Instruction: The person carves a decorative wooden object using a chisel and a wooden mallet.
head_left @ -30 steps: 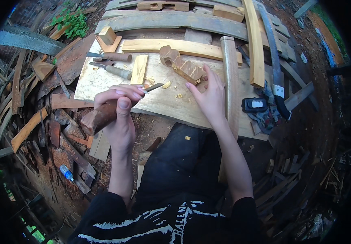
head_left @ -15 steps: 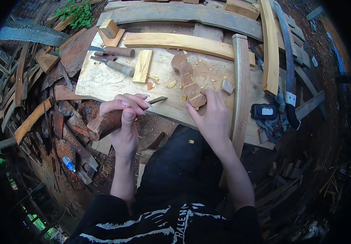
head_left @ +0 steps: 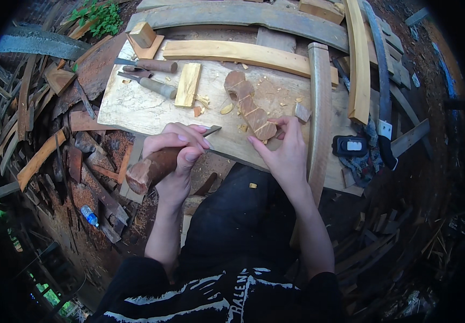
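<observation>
My left hand [head_left: 176, 148] is closed around a chisel, its thick brown wooden handle [head_left: 149, 171] toward me and its narrow metal blade [head_left: 211, 130] pointing right, near the board's front edge. A carved brown block of wood [head_left: 247, 105] with a wavy outline and pale lines across it lies on the pale wooden board [head_left: 130, 110]. The thumb and fingers of my right hand [head_left: 283, 148] pinch the block's near end. The blade is apart from the block. Wood chips [head_left: 227, 109] are scattered around it.
Several more chisels [head_left: 154, 83] and a small pale block [head_left: 188, 85] lie at the board's left. Long planks [head_left: 243, 54] border the back, and an upright-lying beam [head_left: 320, 107] the right. A handsaw [head_left: 385, 129] and a dark box-shaped device [head_left: 349, 146] are farther right. Scrap wood fills the left.
My left hand has moved a little right with the chisel, bringing the handle nearer the middle. My right hand's fingers have shifted slightly and curled more at the block's near end.
</observation>
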The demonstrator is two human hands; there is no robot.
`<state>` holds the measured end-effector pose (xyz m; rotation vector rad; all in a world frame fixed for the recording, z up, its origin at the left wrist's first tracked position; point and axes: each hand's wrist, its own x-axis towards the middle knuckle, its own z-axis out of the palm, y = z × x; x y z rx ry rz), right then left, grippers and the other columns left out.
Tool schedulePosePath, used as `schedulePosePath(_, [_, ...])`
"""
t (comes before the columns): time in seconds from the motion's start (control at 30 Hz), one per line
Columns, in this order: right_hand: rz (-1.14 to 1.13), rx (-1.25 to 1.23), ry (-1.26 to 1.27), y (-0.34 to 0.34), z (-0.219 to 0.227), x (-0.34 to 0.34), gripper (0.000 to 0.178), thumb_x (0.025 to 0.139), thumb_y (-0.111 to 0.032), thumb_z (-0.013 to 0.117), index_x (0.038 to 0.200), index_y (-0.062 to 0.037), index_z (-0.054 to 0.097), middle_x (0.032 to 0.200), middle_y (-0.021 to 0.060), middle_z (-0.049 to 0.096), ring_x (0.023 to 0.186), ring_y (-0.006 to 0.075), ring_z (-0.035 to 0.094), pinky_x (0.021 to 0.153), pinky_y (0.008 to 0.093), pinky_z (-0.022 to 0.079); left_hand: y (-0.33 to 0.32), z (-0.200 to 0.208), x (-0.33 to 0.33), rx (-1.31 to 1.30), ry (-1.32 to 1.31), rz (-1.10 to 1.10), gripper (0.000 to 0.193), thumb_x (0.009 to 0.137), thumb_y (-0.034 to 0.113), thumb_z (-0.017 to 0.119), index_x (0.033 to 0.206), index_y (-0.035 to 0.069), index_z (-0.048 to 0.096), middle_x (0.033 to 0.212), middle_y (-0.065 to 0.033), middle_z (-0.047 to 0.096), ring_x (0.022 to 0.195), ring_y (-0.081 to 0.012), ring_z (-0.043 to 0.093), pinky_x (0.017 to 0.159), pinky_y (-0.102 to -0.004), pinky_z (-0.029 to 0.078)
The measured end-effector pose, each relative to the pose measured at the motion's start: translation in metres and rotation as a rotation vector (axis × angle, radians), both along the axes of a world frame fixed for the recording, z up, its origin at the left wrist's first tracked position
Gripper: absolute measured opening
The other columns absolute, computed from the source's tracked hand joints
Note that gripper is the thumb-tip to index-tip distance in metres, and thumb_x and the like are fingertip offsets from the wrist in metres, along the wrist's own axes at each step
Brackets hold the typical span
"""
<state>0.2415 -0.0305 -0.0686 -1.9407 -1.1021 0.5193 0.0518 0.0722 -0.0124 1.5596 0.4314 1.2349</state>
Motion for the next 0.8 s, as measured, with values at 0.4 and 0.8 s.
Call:
schedulePosePath(0.4, [0.061, 0.000, 0.103, -0.004, 0.003, 0.008, 0.053, 0.079, -0.022, 0.089, 0.118, -0.0028, 0.058, 0.113, 0.0162, 0.063, 0.108, 0.0342, 0.064, 0.093, 0.0426, 0.052, -0.009, 0.001, 0.004, 0.022, 0.032, -0.016, 0.030, 0.096, 0.016, 0.075, 0.111, 0.007, 0.052, 0.088, -0.0088, 0.061, 0.083, -0.0235, 0.066, 0.096, -0.0501, 0.053])
schedulePosePath(0.8, [-0.022, 0.118, 0.550, -0.004, -0.010, 0.015, 0.024, 0.104, -0.021, 0.064, 0.115, 0.0010, 0.066, 0.113, 0.0140, 0.075, 0.101, 0.0174, 0.071, 0.090, 0.0316, 0.054, -0.009, -0.004, 0.006, 0.015, 0.010, 0.001, 0.029, 0.098, 0.015, 0.072, 0.114, 0.006, 0.049, 0.091, -0.0099, 0.059, 0.085, -0.0235, 0.066, 0.100, -0.0509, 0.053])
